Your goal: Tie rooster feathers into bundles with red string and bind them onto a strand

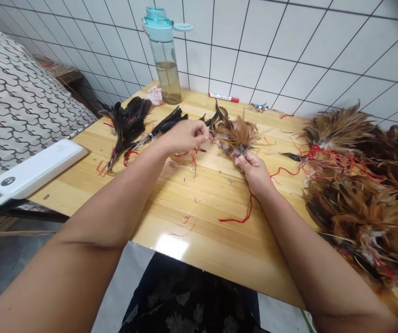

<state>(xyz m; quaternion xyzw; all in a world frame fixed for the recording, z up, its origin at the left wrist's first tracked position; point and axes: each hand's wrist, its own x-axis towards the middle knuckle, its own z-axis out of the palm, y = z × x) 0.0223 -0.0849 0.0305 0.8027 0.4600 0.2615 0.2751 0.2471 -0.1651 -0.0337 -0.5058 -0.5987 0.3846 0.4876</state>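
Head view: brown feather bundle, central over the table, quill ends pinched in the right hand; left hand, pinched closed, appears to grip red thread leading to it; step in hand judged to be binding the quills; next move likely calls for taut thread and a firm pinch; dark feathers lie left, more brown bundles right.

Your right hand holds one brown feather bundle; beyond: one bottle, one marker; leftward: one white device (rightward bundles overlap, uncountable).
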